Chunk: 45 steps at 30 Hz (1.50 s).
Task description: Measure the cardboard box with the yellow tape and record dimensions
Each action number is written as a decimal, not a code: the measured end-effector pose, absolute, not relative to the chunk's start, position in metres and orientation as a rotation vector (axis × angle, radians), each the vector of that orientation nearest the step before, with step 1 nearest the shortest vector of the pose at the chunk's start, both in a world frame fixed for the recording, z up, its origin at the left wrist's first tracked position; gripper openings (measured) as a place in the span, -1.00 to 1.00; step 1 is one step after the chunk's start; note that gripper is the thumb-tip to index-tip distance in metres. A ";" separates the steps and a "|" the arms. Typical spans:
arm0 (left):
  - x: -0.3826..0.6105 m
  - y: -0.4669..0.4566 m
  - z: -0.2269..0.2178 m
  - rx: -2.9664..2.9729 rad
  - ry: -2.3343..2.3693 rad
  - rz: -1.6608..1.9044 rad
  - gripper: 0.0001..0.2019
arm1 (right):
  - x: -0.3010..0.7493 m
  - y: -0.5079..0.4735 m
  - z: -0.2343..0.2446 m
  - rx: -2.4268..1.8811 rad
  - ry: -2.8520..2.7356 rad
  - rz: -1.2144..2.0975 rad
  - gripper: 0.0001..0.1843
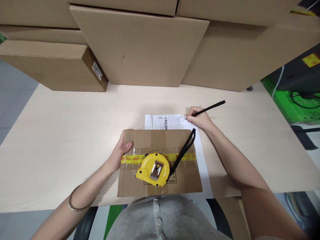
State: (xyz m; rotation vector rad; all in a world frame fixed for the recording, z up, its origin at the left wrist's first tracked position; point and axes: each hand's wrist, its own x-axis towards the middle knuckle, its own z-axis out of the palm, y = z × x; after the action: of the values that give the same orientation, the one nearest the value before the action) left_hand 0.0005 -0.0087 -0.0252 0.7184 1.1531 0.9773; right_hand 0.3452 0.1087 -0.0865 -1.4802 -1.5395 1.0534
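My right hand (197,116) is closed round a black pen (212,106), its tip down at the upper right of a printed paper sheet (203,160). Rows of print and some dark marks show on the sheet's top part. A small cardboard box (160,140) with yellow printed tape covers the rest of the sheet's middle. My left hand (122,150) grips this box by its left edge, thumb on top and fingers hidden. On the box lies a yellow tape measure (147,166) with a metal clip and a black wrist strap (183,151).
Large cardboard boxes (145,50) stand along the back of the pale table (62,133). A flatter box (50,73) with a label sits at the back left. Dark equipment (297,76) and cables are beyond the right edge. A chair's dark armrests flank my body.
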 end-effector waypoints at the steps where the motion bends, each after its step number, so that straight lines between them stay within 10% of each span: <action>1: 0.001 -0.009 -0.024 0.712 1.153 0.977 -0.48 | 0.345 0.109 -0.087 -1.480 -1.543 1.053 -0.74; 22: -0.004 -0.005 -0.040 0.826 1.099 0.997 -0.52 | 0.315 0.095 -0.045 -1.905 -2.529 0.442 -0.51; 37: -0.011 -0.003 -0.054 0.960 0.992 0.971 -0.49 | 0.287 0.114 -0.020 -1.616 -2.866 0.123 -0.59; 45: -0.034 0.003 -0.047 1.269 0.934 1.243 -0.62 | 0.251 0.033 0.044 -1.102 -2.534 0.245 -0.30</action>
State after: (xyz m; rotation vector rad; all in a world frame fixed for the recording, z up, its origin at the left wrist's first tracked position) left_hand -0.0338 0.0027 -0.0470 1.2693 0.9339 1.2432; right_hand 0.2505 0.0330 0.0435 -1.1023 -2.5339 0.2450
